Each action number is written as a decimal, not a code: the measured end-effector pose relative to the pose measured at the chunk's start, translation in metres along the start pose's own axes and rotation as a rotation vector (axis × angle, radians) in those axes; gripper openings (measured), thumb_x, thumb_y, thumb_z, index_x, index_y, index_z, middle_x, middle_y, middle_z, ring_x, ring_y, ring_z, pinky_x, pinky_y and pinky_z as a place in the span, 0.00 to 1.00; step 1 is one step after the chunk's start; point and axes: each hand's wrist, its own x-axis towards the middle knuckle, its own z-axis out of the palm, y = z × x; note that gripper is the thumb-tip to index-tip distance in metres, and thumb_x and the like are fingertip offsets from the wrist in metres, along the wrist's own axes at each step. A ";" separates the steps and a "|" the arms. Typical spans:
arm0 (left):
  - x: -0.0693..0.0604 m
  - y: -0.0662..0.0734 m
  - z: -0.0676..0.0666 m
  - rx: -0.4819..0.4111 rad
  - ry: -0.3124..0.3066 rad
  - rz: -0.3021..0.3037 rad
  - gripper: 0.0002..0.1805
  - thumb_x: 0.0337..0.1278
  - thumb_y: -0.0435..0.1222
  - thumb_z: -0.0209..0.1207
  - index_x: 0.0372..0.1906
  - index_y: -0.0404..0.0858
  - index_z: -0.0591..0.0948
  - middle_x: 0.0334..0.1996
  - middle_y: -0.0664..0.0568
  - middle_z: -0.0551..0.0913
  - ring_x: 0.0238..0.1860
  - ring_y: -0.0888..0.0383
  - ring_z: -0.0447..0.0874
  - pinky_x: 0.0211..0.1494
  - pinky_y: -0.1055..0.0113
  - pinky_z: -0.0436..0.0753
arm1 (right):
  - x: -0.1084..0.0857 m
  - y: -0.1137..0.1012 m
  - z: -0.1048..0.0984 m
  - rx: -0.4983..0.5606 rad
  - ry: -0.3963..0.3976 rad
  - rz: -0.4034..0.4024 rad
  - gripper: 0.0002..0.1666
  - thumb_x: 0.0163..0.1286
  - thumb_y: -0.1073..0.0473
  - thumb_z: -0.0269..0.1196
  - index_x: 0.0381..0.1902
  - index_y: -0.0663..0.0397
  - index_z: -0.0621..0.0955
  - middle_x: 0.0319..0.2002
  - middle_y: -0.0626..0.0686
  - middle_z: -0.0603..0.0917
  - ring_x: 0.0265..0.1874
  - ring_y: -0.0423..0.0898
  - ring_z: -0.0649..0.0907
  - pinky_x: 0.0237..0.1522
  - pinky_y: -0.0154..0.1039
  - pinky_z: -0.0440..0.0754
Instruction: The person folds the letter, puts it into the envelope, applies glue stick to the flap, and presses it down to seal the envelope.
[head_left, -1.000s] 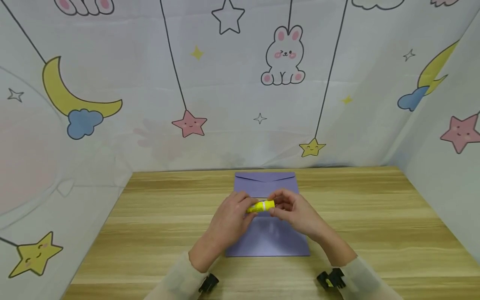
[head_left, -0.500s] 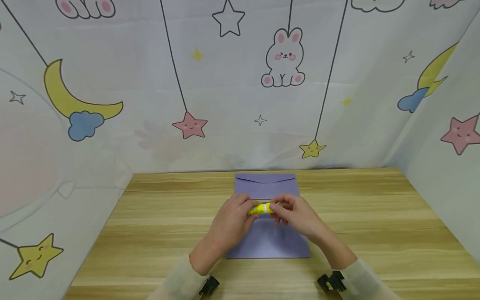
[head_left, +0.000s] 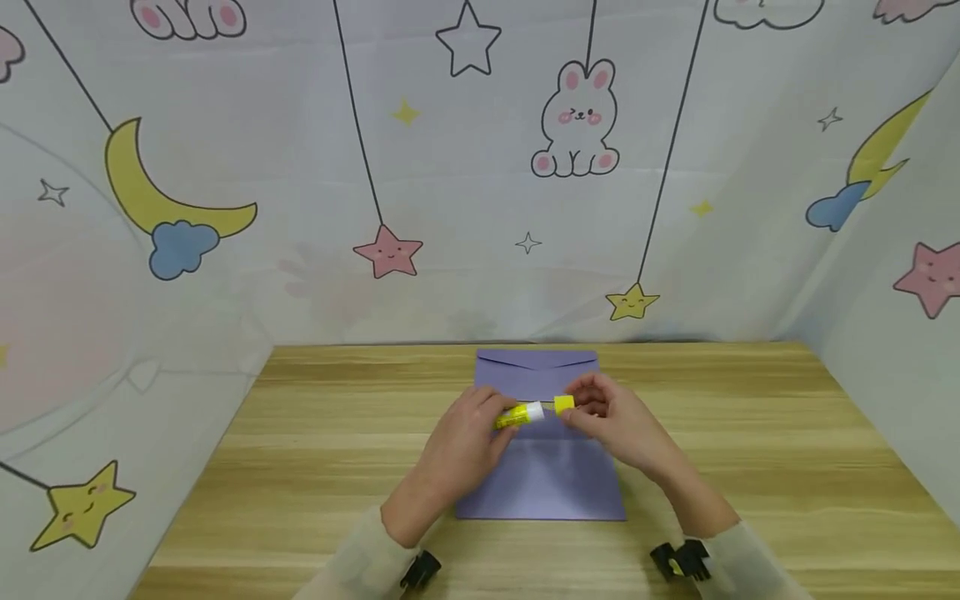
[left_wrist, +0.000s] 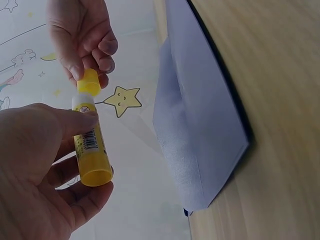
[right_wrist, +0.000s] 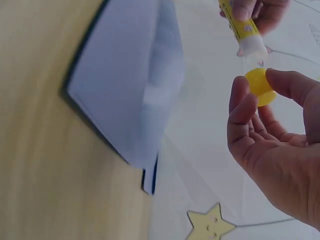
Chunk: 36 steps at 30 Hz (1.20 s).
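Note:
My left hand [head_left: 467, 433] grips the yellow barrel of a glue stick [left_wrist: 91, 142], its white end pointing toward the right hand. Between the thumb and fingers of my right hand [head_left: 618, 421] is the yellow cap [right_wrist: 259, 86]. In the head view a small gap separates the cap from the glue stick [head_left: 523, 414]. Both hands are held above a purple envelope [head_left: 543, 483], whose pointed flap edge shows at its far end. Part of the envelope is hidden behind the hands.
The envelope lies on a wood-grain table [head_left: 337, 442]. A white cloth [head_left: 465, 183] printed with stars, moons and a rabbit hangs behind the table and along its sides. A small black device [head_left: 420, 570] sits at each wrist.
The yellow cap has come off the glue stick and moved right with my right hand, baring the white end. My left hand keeps its hold on the barrel.

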 end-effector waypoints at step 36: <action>0.004 0.001 -0.005 -0.588 0.012 -0.413 0.14 0.65 0.31 0.71 0.51 0.34 0.81 0.41 0.51 0.85 0.43 0.56 0.86 0.46 0.67 0.88 | -0.009 0.070 -0.124 -0.786 0.036 0.144 0.20 0.71 0.64 0.68 0.55 0.72 0.78 0.42 0.64 0.84 0.39 0.59 0.82 0.39 0.57 0.81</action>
